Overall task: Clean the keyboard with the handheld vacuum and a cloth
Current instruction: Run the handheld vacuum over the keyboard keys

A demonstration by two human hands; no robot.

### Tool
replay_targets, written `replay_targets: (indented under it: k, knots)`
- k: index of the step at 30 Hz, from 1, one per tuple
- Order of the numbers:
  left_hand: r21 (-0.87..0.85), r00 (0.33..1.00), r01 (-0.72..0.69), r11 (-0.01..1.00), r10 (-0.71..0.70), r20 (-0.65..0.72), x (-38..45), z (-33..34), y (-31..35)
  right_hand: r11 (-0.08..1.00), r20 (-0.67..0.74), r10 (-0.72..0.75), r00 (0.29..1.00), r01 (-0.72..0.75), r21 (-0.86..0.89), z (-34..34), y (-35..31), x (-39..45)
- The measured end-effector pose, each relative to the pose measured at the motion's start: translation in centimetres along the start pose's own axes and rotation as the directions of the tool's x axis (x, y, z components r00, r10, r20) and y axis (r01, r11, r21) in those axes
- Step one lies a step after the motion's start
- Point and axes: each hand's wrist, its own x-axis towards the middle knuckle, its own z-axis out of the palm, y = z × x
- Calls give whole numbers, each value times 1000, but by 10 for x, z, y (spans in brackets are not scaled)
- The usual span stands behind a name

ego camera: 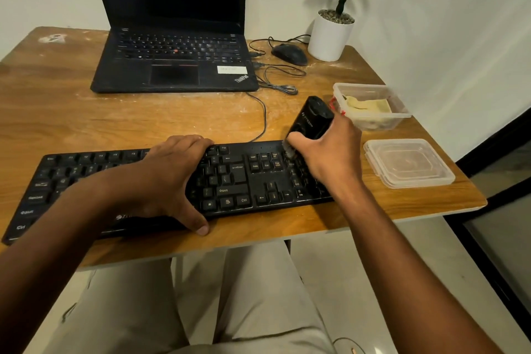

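- Beige trousered knees [201,296] are showing nearest the lens, under the near edge of the worn wooden desk [71,112].
- Lying flat over the middle keys, the left hand [169,181] is steadying the long black wired keyboard [238,178]; its fingers are straight at the far edge and its thumb is resting at the near edge, gripping nothing.
- Curled around the small black handheld vacuum [311,118], the right hand [330,149] is tilting it so its brush nozzle is meeting the keys at the keyboard's far right corner, by the number pad.
- Running left to right across the desk, the keyboard's long axis is leaving nearly all uncleaned keys to the left of the nozzle, so the coming sweep likely calls for travel leftward toward the bracing hand.
- Sitting just beyond the right hand, a clear plastic tub [370,106] is holding a folded yellow cloth [367,105], nearer that hand than the other; its clear lid [408,162] is lying beside the keyboard's right end.
- Standing farther back are an open black laptop [172,66], a dark wired mouse [290,54] and a white plant pot [329,37].
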Motion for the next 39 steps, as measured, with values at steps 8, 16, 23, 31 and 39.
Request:
replay_targets:
  k: [8,16,23,31,39]
  knots:
    - [-2,1000,6,1000,-6,13,0,0,0,1000,-75,5,997,-6,-1,-11,-6,4]
    - [-2,1000,12,1000,-12,17,0,1,0,997,-118,41,992,-48,-63,-19,18,9]
    - [-1,1000,23,1000,-23,21,-2,-2,5,997,22,16,1000,-18,72,-6,-4,-14]
    - [-5,1000,1,1000,-1,4,2,2,-3,995,-142,67,988,-76,-59,-30,17,0]
    - [-1,1000,2,1000,-2,6,2,2,-3,999,26,51,998,-51,2,-13,3,-22]
